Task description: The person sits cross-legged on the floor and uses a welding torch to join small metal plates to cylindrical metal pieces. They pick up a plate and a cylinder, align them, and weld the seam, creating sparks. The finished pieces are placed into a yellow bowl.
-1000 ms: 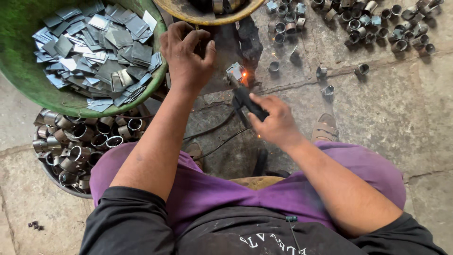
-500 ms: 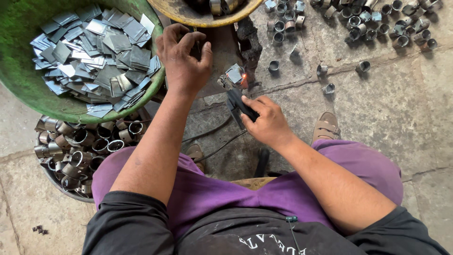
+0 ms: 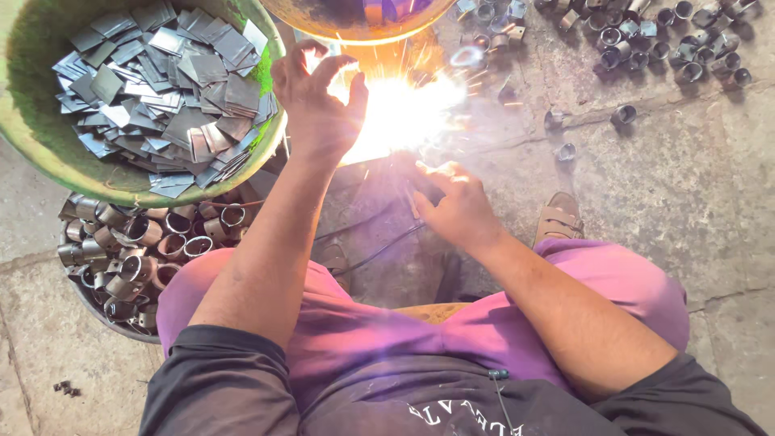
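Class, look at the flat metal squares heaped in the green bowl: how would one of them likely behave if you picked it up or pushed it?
The metal squares look thin and flat, so one is probably stiff and light. They lie overlapped and slanted in the green bowl, so a push would likely make them slide, not roll. Their cut edges may be sharp.

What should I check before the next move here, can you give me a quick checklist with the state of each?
1. Right hand keeps its grip on the dark tool: cannot tell, glare hides the tip.
2. Left hand clear of the bright flash: not ok, bare fingers sit right beside it.
3. Workpiece position: cannot tell, washed out by glare.
4. Green bowl of flat metal squares within left reach: ok.
5. Basin of short metal tubes beside the left knee: ok.
6. Hand protection: not ok, both hands bare.
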